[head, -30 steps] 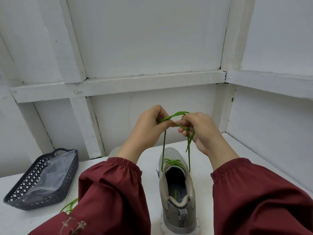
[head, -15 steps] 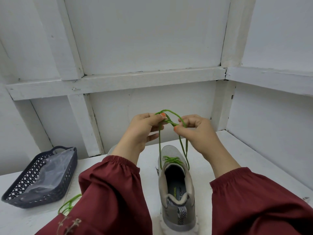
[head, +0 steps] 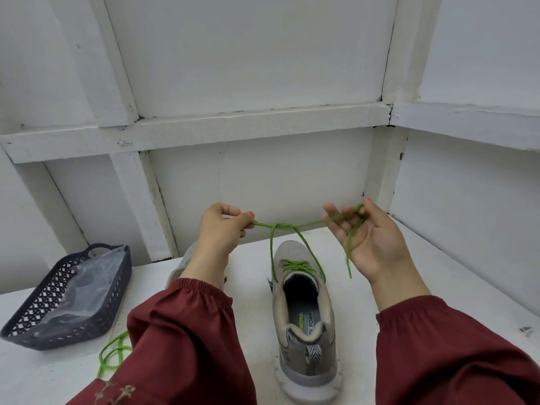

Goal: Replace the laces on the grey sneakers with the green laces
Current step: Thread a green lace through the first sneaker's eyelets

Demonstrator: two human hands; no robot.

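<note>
A grey sneaker (head: 304, 323) stands on the white table, heel toward me, laced with a green lace (head: 295, 266). The lace's two ends rise to a crossed knot (head: 282, 226) held in the air above the toe. My left hand (head: 222, 232) pinches the left end. My right hand (head: 365, 238), palm toward me, has the right end wound round its fingers, and the tail hangs down past the palm. A second grey sneaker (head: 182, 264) is mostly hidden behind my left forearm. Another green lace (head: 112, 356) lies loose on the table at the lower left.
A dark perforated basket (head: 117, 287) with a clear plastic bag inside sits at the left of the white table (head: 409, 282). White panelled walls close in behind and to the right.
My hands have moved apart sideways, drawing the looped lace out into a taut horizontal line with the knot in the middle. The sneaker has stayed in place.
</note>
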